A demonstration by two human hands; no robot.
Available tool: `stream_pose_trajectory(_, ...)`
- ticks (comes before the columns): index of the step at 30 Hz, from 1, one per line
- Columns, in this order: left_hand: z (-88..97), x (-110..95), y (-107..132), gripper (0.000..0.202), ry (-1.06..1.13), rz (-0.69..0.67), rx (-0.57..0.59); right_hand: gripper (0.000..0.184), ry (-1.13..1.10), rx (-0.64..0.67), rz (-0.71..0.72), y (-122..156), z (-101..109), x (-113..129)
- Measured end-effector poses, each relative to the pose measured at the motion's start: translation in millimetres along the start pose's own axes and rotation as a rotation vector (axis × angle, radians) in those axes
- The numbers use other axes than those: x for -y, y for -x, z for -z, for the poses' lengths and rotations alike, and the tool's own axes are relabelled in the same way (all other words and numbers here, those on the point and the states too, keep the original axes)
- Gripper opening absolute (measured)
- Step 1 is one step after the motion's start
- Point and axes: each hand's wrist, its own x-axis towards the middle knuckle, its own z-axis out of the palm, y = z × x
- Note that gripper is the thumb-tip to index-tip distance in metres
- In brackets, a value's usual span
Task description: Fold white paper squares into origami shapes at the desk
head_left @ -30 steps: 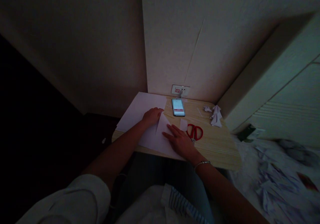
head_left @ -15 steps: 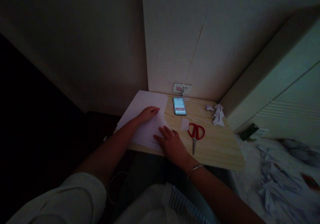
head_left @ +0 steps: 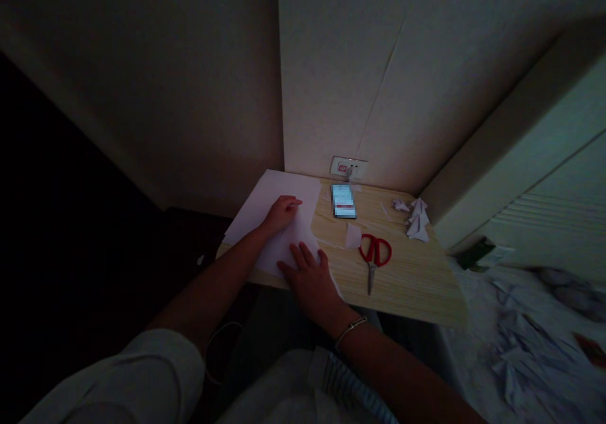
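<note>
White sheets of paper (head_left: 253, 212) lie on the left part of a light wooden tabletop (head_left: 416, 291). Over the middle of them is my left hand (head_left: 283, 214), its fingers drawn together in a pinch, apparently on a sheet of paper; the dim light hides the exact grip. Closer to the front edge, my right hand (head_left: 312, 282) rests flat on the paper with its fingers spread. To its right are red-handled scissors (head_left: 372, 257), blades towards me, beside a small paper scrap (head_left: 353, 236).
A lit phone (head_left: 343, 201) lies near the wall below a socket (head_left: 349, 168) with a plug in it. Several folded paper pieces (head_left: 417, 220) stand at the back right. On a pale surface to the lower right, more folded paper (head_left: 516, 364) is heaped.
My right hand has slid left and slightly towards me over the paper. My left hand has shifted only a little, and the raised paper near it now looks flatter. The view has moved slightly.
</note>
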Motion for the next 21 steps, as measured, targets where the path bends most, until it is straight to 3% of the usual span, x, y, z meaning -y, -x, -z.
stream_pose_trajectory(5,35.9,3.0,28.2,0.033,0.029,0.105,-0.271,0.039,-0.02,-0.02,-0.05,0.9,-3.9,-8.1)
stream_pose_trajectory(7,51.0,1.4,55.0,0.03,0.136,0.188,-0.402,0.04,-0.044,-0.029,-0.059,1.9,-3.3,-12.6)
stream_pose_trajectory(10,61.4,-13.2,114.2,0.018,0.42,0.308,-0.509,0.04,-0.118,-0.063,-0.085,2.8,0.6,-20.6)
stream_pose_trajectory(12,57.7,-28.0,159.8,0.015,0.545,0.442,-0.4,0.04,-0.204,-0.11,-0.121,2.6,3.2,-27.2)
stream_pose_trajectory(15,41.1,-45.3,214.9,0.018,0.698,0.812,0.009,0.039,-0.412,-0.214,-0.166,2.3,5.3,-38.0)
stream_pose_trajectory(16,34.7,-48.3,225.6,0.021,0.764,0.938,0.071,0.038,-0.504,-0.254,-0.187,2.7,6.0,-41.2)
stream_pose_trajectory(18,23.1,-50.8,233.8,0.023,0.873,1.056,0.017,0.039,-0.712,-0.336,-0.26,4.9,9.3,-46.3)
stream_pose_trajectory(21,12.8,-51.1,224.0,0.023,1.037,1.052,-0.041,0.041,-1.059,-0.415,-0.42,13.9,20.7,-50.3)
